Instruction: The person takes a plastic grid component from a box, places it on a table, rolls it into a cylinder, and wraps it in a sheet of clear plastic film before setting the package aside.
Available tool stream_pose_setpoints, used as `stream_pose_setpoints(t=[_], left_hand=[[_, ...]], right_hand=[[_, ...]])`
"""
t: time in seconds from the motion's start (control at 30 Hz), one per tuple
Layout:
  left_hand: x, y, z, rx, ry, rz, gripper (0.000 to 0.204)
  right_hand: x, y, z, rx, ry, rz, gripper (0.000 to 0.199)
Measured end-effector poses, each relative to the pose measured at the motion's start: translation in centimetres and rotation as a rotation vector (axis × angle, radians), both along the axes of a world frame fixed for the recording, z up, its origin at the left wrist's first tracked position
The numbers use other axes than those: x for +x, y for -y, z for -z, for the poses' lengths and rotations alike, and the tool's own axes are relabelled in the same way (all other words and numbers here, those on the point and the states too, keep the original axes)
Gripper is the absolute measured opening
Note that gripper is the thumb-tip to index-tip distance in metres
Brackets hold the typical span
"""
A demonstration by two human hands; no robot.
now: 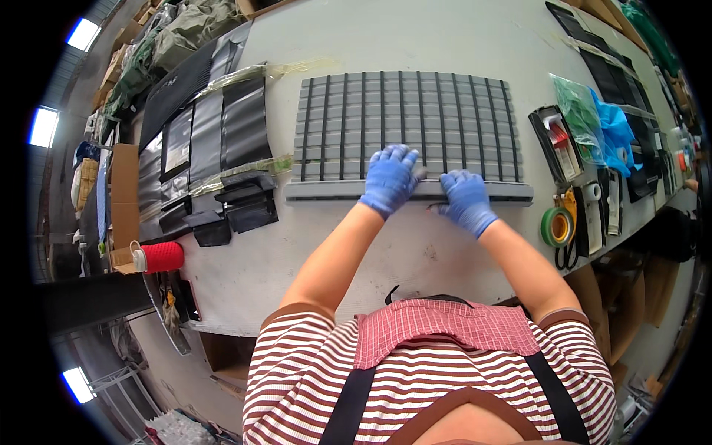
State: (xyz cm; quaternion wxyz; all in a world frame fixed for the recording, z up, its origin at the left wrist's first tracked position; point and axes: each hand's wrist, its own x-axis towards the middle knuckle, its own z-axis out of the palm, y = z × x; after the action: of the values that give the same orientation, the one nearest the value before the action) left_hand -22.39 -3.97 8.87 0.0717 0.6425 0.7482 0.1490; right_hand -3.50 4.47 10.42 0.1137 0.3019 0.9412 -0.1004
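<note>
- In the middle of the table [419, 259], the grey bar [429, 190] is running along the near edge of the ribbed panel [415, 111]; that is where I am concentrating.
- Around the bar, the right hand [467, 200] is curving, half closed, thumb to the near side and fingers over the top; whether it is squeezing, I cannot tell.
- Just beyond, the left hand [391, 178] is lying palm down with fingers loosely bent, spanning bar and panel; I cannot tell whether it is gripping either.
- For seating or aligning the bar, as I am judging it, I would be spreading pressure evenly, working toward both ends and watching that the ribs stay square.
- Under the palms, the middle of the joint is hiding, and the left fingertips are blending together.
- Inside the bar's dark slot, I am making out no detail.
- Farther out, the tape roll [556, 226] is partly covering its neighbours, and the black sheets [208, 133] are overlapping too much for counting.
</note>
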Motion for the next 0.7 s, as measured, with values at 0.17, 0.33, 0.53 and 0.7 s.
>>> stream_pose_setpoints(t=[0.17, 0.33, 0.53, 0.7], left_hand=[[-0.1, 3.0, 0.6, 0.027, -0.25, 0.016, 0.088], [-4.0, -1.1, -0.6, -0.259, -0.189, 0.065, 0.079], [-1.1, 2.2, -1.0, -0.221, -0.187, 0.183, 0.059], [6.5, 13.7, -0.4, -0.294, 0.019, 0.183, 0.062]], right_hand=[[-1.8, -7.6, 0.3, -0.282, -0.173, 0.021, 0.088], [-2.4, -3.2, 0.9, 0.206, -0.107, -0.124, 0.081], [0.9, -0.2, 2.0, 0.189, -0.115, -0.05, 0.079], [7.5, 9.8, -0.4, -0.067, 0.107, -0.098, 0.076]])
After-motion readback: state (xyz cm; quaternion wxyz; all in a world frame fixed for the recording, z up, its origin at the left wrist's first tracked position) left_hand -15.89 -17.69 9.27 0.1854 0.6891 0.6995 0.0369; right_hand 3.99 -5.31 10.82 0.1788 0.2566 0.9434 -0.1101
